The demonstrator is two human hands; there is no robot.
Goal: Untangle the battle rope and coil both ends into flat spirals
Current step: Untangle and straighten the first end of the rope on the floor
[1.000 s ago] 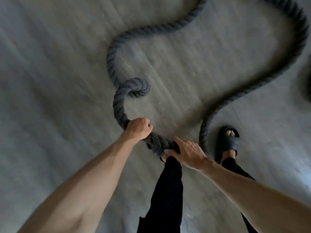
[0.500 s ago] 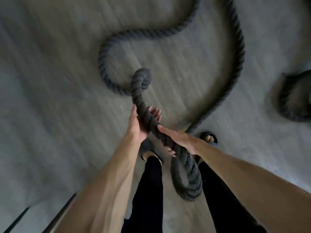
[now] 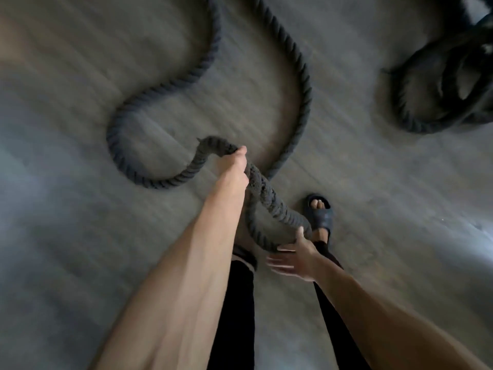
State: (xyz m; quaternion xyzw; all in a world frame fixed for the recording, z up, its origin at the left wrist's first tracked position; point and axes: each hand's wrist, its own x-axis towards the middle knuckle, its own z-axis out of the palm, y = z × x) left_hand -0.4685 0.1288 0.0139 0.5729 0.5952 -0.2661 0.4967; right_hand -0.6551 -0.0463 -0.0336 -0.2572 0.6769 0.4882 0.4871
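Observation:
A thick dark twisted battle rope (image 3: 301, 84) snakes in wide curves over the grey floor. My left hand (image 3: 234, 166) grips a raised bend of it near the middle of the view. From there the rope drops into a hanging loop (image 3: 266, 206) in front of my legs. My right hand (image 3: 293, 257) is under the bottom of that loop with straight, spread fingers and the thumb against the rope. A second heap of the same rope (image 3: 416, 102) lies piled at the upper right, blurred.
My right foot in a dark slide sandal (image 3: 321, 214) stands just right of the hanging loop, and my black trouser legs (image 3: 232, 316) fill the bottom centre. Bare wood-grain floor (image 3: 66, 236) stretches to the left and lower right.
The small twist in the rope has opened into a raised bend held by my left hand. My right hand has let go and dropped to the bottom of the loop, fingers spread.

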